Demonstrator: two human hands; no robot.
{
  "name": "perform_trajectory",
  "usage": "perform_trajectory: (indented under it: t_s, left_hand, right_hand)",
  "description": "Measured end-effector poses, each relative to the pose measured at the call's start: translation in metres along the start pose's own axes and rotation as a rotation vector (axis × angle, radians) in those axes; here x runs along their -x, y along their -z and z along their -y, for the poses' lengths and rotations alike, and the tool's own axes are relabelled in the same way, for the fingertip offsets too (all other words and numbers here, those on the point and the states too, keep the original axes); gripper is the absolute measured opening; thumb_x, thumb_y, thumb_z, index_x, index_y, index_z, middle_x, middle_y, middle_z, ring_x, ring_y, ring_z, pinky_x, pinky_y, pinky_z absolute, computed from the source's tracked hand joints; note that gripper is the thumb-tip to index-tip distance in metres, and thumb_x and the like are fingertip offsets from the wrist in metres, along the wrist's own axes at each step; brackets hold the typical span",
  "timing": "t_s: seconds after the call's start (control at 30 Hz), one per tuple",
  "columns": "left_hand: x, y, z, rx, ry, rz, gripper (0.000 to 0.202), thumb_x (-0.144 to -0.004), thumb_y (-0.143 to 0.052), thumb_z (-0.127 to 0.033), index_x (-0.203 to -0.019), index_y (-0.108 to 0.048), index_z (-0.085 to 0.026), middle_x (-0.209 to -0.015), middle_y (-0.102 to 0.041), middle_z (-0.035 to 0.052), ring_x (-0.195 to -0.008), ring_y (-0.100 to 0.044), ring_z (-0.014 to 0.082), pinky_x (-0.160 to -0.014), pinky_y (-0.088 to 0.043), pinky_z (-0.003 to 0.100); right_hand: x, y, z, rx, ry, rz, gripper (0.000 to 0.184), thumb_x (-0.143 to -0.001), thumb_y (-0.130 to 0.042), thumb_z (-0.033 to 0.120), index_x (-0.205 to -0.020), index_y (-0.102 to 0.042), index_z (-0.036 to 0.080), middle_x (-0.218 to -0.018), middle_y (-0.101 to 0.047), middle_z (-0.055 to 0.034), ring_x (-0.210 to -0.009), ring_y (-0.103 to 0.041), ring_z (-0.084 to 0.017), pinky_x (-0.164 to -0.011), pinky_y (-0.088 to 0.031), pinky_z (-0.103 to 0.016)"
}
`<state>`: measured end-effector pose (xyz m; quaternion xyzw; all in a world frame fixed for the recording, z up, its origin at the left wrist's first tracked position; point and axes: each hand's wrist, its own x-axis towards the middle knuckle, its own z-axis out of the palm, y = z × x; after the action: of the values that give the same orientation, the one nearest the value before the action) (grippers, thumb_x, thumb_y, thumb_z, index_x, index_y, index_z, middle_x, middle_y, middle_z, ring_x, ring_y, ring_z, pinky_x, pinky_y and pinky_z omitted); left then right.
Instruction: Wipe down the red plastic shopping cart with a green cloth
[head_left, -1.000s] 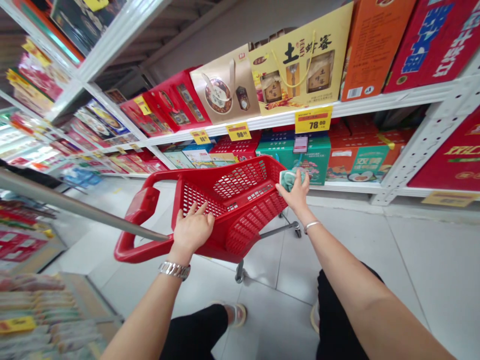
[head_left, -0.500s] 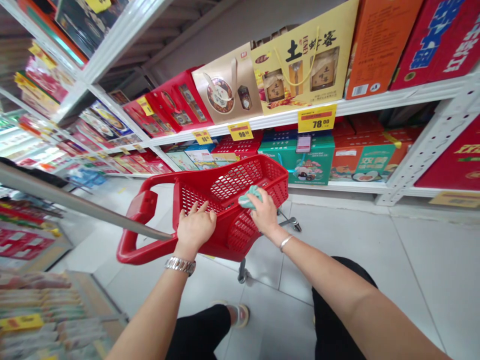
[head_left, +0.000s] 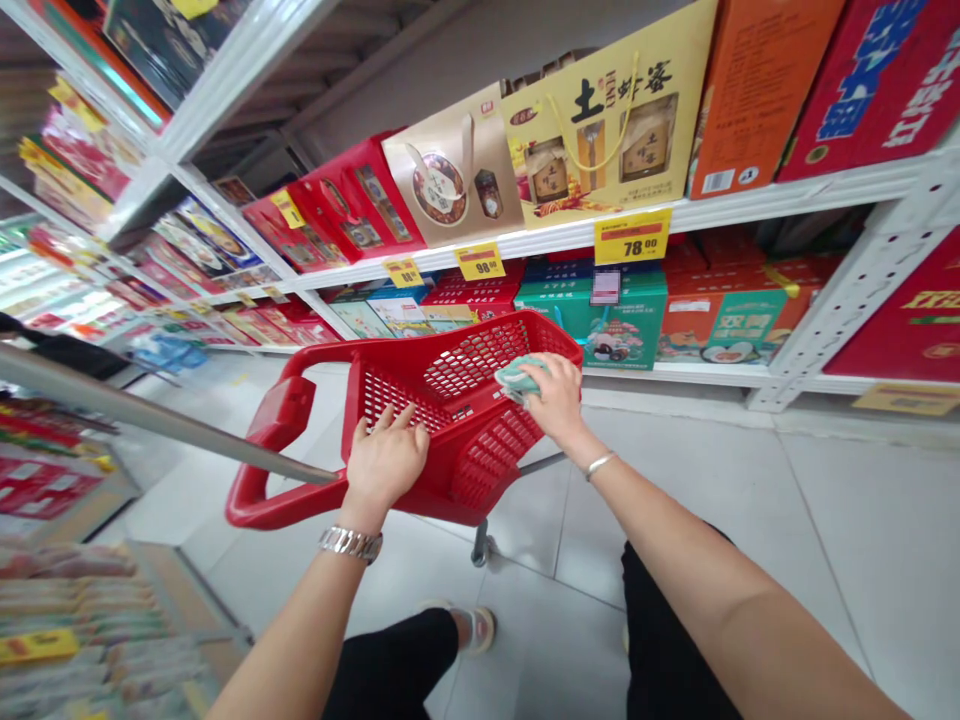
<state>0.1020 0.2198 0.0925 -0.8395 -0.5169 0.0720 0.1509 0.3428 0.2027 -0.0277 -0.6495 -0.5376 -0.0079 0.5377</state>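
A small red shopping cart [head_left: 465, 455] with a mesh plastic basket stands tilted across the view in front of me. My left hand [head_left: 388, 455] rests over the near rim of the basket, close to the handle end, its fingers stretched out and apart. In my right hand [head_left: 559, 400] is a bunched pale green cloth [head_left: 521, 376], gripped by the fingers over the near rim toward the far end. Whether the cloth touches the plastic I cannot tell. The red handle [head_left: 281, 510] curves out to the left.
A white shelf [head_left: 802, 190] with gift boxes runs behind the cart, with yellow price tags [head_left: 632, 236] along its edge. A grey pole [head_left: 150, 410] crosses from the left to the handle. At lower left stands a display of packaged goods [head_left: 90, 600]. Pale floor tiles [head_left: 675, 470] lie below.
My right hand has moved right along the near rim with the cloth. My left hand has stayed nearly in place on the basket.
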Motion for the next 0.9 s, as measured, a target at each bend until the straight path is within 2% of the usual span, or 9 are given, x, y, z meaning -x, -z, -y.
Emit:
perform_trajectory:
  t_s: [0.07,0.13,0.2,0.3,0.43,0.53,0.67,0.8,0.9]
  left_hand:
    - [0.001,0.0,-0.001,-0.001,-0.02,-0.01,0.051,-0.096,-0.029,-0.029,-0.102,-0.08,-0.021,-0.148,-0.056,0.0062,-0.142,-0.047,0.0336,-0.116,-0.034,0.06]
    - [0.002,0.0,-0.001,-0.006,-0.037,-0.012,0.053,-0.097,-0.028,-0.029,-0.1,-0.08,-0.021,-0.148,-0.056,0.006,-0.141,-0.047,0.0335,-0.116,-0.034,0.06]
    - [0.002,0.0,-0.002,-0.015,-0.051,-0.011,0.053,-0.097,-0.027,-0.029,-0.101,-0.08,-0.02,-0.147,-0.056,0.0062,-0.14,-0.048,0.0334,-0.116,-0.034,0.059]
    - [0.004,0.001,-0.003,-0.023,-0.07,-0.035,0.053,-0.097,-0.028,-0.029,-0.104,-0.079,-0.018,-0.145,-0.059,0.0079,-0.139,-0.05,0.0334,-0.116,-0.034,0.058]
    - [0.01,0.001,-0.002,-0.02,-0.118,-0.077,0.052,-0.097,-0.029,-0.029,-0.105,-0.079,-0.02,-0.143,-0.06,0.0077,-0.14,-0.049,0.0327,-0.115,-0.034,0.056]
    - [0.014,-0.001,0.006,-0.002,-0.158,-0.099,0.05,-0.097,-0.03,-0.028,-0.106,-0.079,-0.021,-0.142,-0.061,0.007,-0.139,-0.05,0.0306,-0.115,-0.034,0.054]
    - [0.015,-0.007,0.025,0.014,-0.206,-0.116,0.051,-0.097,-0.03,-0.031,-0.101,-0.08,-0.021,-0.137,-0.065,0.0074,-0.135,-0.054,0.0305,-0.112,-0.038,0.053]
    - [0.011,-0.016,0.045,0.052,-0.271,-0.128,0.049,-0.096,-0.032,-0.033,-0.101,-0.08,-0.023,-0.133,-0.068,0.0074,-0.133,-0.057,0.031,-0.109,-0.041,0.054]
    - [0.006,-0.019,0.051,0.064,-0.298,-0.138,0.048,-0.095,-0.033,-0.033,-0.102,-0.08,-0.025,-0.132,-0.069,0.0066,-0.131,-0.058,0.0309,-0.107,-0.043,0.054]
  right_hand:
    - [-0.006,0.006,-0.017,0.048,-0.05,-0.059,0.04,-0.077,-0.058,0.011,-0.113,-0.071,0.023,-0.135,-0.06,-0.0103,-0.129,-0.046,-0.031,-0.114,-0.029,-0.055]
    - [0.0,0.005,-0.019,0.036,-0.024,-0.054,0.042,-0.076,-0.057,0.011,-0.115,-0.069,0.02,-0.135,-0.059,-0.0133,-0.129,-0.047,-0.031,-0.116,-0.029,-0.055]
    - [0.014,-0.003,-0.006,-0.013,0.079,0.01,0.043,-0.076,-0.057,0.011,-0.117,-0.069,0.019,-0.132,-0.06,-0.014,-0.125,-0.05,-0.03,-0.115,-0.032,-0.053]
    - [0.041,-0.018,0.029,-0.093,0.288,0.137,0.043,-0.079,-0.059,0.012,-0.119,-0.068,0.024,-0.132,-0.059,-0.0124,-0.124,-0.051,-0.028,-0.109,-0.04,-0.05]
    - [0.055,-0.022,0.059,-0.094,0.491,0.233,0.038,-0.086,-0.063,0.019,-0.123,-0.067,0.029,-0.133,-0.059,-0.011,-0.121,-0.052,-0.028,-0.106,-0.039,-0.05]
    - [0.045,-0.008,0.054,-0.029,0.545,0.279,0.04,-0.085,-0.07,0.025,-0.126,-0.066,0.026,-0.127,-0.062,-0.013,-0.109,-0.055,-0.028,-0.103,-0.036,-0.05]
    - [0.031,0.02,0.031,0.085,0.544,0.336,0.049,-0.077,-0.078,0.03,-0.123,-0.066,0.022,-0.117,-0.065,-0.0127,-0.101,-0.055,-0.027,-0.098,-0.035,-0.046]
    - [0.024,0.052,0.009,0.165,0.491,0.367,0.037,-0.077,-0.077,0.031,-0.113,-0.07,0.022,-0.107,-0.067,-0.0102,-0.096,-0.055,-0.025,-0.095,-0.034,-0.043]
    - [0.019,0.077,-0.01,0.209,0.431,0.373,0.031,-0.077,-0.076,0.03,-0.108,-0.072,0.023,-0.103,-0.069,-0.0087,-0.096,-0.057,-0.025,-0.095,-0.034,-0.042]
